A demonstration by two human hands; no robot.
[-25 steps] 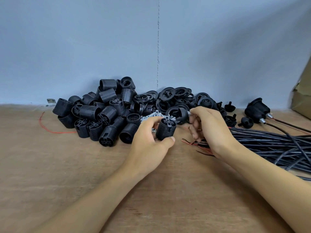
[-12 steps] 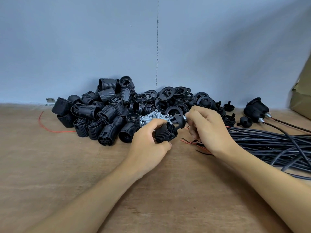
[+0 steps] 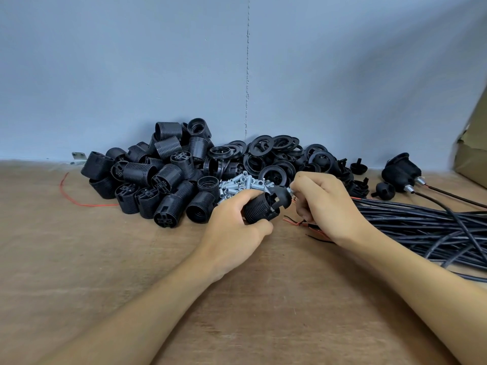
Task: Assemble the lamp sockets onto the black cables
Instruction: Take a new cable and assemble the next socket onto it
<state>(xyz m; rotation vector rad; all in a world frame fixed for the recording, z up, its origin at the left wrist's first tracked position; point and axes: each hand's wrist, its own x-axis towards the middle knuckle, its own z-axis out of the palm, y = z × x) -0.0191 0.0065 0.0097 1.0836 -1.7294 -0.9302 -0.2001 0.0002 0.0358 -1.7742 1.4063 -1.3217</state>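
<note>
My left hand (image 3: 232,227) grips a black ribbed lamp socket body (image 3: 259,210) lying on its side just above the wooden table. A black domed cap (image 3: 282,197) sits against the socket's right end. My right hand (image 3: 324,204) pinches the cap's small metal nipple (image 3: 290,191) at its tip. Red and black wire ends (image 3: 297,222) stick out below my right hand. The bundle of black cables (image 3: 421,227) runs off to the right.
A heap of black socket bodies (image 3: 158,177) lies at the left, black rings (image 3: 271,154) and small caps (image 3: 359,168) behind the hands, and silver metal nipples (image 3: 239,184) between them. Two assembled sockets (image 3: 400,172) sit at the far right beside a cardboard box (image 3: 471,154). A loose red wire (image 3: 79,201) lies left.
The socket body has tipped from upright onto its side in my left hand. My right hand has brought the domed cap against the socket's end.
</note>
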